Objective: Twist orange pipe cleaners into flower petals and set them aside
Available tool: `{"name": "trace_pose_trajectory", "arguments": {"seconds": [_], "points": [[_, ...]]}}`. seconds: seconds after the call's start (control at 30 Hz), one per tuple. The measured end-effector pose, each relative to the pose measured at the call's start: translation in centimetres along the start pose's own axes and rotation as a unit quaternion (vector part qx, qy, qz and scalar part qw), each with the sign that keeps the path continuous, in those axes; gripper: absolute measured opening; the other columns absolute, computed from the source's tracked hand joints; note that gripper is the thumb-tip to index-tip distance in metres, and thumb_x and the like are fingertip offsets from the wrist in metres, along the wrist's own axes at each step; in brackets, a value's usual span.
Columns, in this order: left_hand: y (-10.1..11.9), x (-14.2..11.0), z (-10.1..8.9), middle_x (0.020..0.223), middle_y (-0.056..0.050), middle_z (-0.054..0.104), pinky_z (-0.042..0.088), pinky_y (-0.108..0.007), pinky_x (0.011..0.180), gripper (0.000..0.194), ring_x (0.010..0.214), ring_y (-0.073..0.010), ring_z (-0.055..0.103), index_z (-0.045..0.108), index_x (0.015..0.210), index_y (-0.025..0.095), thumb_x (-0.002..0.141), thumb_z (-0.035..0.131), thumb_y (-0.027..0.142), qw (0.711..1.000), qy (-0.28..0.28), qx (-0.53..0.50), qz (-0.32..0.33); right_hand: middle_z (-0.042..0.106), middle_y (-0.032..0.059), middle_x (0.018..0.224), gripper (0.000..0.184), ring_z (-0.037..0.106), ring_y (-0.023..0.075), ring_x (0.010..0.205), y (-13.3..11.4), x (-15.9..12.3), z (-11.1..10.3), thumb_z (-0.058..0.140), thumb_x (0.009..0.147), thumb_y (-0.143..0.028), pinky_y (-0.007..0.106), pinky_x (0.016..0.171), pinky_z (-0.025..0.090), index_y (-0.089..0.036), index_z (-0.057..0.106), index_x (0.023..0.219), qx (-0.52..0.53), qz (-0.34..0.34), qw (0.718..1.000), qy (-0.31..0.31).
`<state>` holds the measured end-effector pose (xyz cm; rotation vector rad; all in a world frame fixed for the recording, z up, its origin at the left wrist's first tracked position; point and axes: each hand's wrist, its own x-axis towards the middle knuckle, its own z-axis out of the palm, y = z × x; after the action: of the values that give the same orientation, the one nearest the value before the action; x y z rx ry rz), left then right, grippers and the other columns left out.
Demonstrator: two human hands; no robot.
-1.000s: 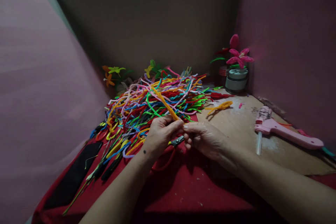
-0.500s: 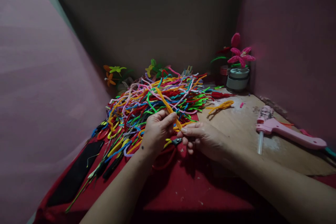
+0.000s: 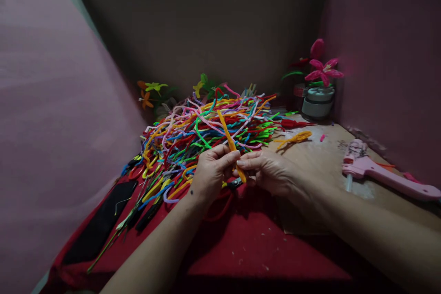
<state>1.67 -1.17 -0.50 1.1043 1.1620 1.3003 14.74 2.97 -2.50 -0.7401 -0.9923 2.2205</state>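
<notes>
My left hand (image 3: 214,171) pinches a folded yellow-orange pipe cleaner (image 3: 227,131), which slants up and away over the heap. My right hand (image 3: 267,170) is closed at the pipe cleaner's lower part, thumb and finger pressed against it. Behind both hands spreads a heap of many-coloured pipe cleaners (image 3: 182,131). Pliers (image 3: 235,183) with a dark metal head lie just under the hands, partly hidden by them. Right of the heap, a looped yellow-orange pipe cleaner piece (image 3: 296,138) rests on the board.
A pink glue gun (image 3: 389,177) lies on the brown board (image 3: 319,154) at the right. Behind it stands a grey jar (image 3: 317,103) under pink flowers (image 3: 324,71). At the left, a black flat object (image 3: 101,223) and several tools lie on the red cloth (image 3: 248,252).
The pipe cleaner has turned more upright, its lower end now pointing down between my hands. My right hand has shifted its grip, and the view has swung slightly left.
</notes>
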Motion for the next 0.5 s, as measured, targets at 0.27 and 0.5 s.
{"name": "trace_pose_trajectory", "arguments": {"seconds": [0.27,0.5], "points": [[-0.7,0.1,-0.3,0.045,0.006,0.042,0.045,-0.019,0.044,0.022,0.039,-0.0034,0.037,0.055,0.069,0.014,0.074,0.063,0.034,1.0,-0.014,-0.005,0.001,0.05,-0.0032,0.043,0.022,0.036,0.0034,0.036,0.8,-0.5,-0.6,0.072,0.06,-0.026,0.019,0.037,0.018,-0.012,0.056,0.056,-0.06,-0.061,0.996,-0.005],[-0.7,0.1,-0.1,0.047,0.007,0.041,0.046,-0.018,0.046,0.019,0.041,-0.0026,0.037,0.056,0.07,0.014,0.073,0.065,0.031,1.0,-0.015,-0.023,-0.01,0.059,0.0014,0.057,0.017,0.041,0.0034,0.041,1.2,-0.5,-0.8,0.067,0.066,-0.026,0.019,0.041,0.025,-0.011,0.059,0.066,-0.056,-0.089,0.994,-0.01]]}}
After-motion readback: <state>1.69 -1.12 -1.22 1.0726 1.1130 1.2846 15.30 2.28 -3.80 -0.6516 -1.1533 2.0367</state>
